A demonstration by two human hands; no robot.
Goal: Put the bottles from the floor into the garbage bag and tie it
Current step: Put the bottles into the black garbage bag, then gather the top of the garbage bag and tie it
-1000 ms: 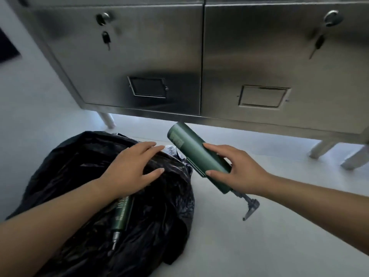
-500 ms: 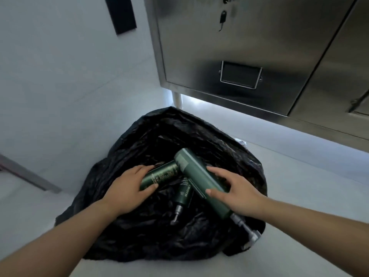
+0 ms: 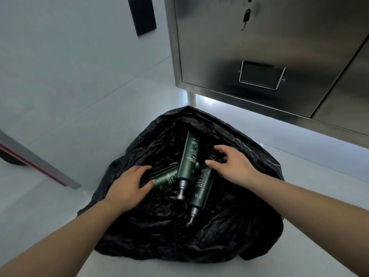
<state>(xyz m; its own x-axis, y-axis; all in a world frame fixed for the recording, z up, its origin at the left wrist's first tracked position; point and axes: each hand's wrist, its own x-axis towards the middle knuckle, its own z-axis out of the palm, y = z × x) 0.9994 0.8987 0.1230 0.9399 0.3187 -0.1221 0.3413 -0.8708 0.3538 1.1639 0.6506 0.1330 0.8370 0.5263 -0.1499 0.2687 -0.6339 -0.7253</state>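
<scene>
From the head camera, a black garbage bag (image 3: 179, 232) lies open and crumpled on the pale floor (image 3: 50, 206), its mouth spread wide toward the viewer. Three dark green pump bottles lie inside it: a short bottle (image 3: 166, 179) on the left, a middle bottle (image 3: 189, 156) lying over it with its pump pointing toward the viewer, and a lettered bottle (image 3: 201, 188) on the right, its pump also pointing down the picture. The left hand (image 3: 127, 186) rests on the bag's inner fold with its fingers (image 3: 146, 170) loosely curled beside the short bottle's end, thumb touching it. The right hand (image 3: 233, 166) hovers over the bag's right side, fingers (image 3: 219, 149) spread and slightly bent, closed on nothing, thumb near the lettered bottle's top. Just behind the bag stands a steel cabinet (image 3: 249, 47) on a pale leg (image 3: 191, 99), with a recessed handle (image 3: 261, 74) and a key (image 3: 246, 16) hanging in its lock. A black panel (image 3: 142, 16) sits on the white wall (image 3: 69, 66), and a grey-and-red bar (image 3: 38, 166) slants across the floor at left.
</scene>
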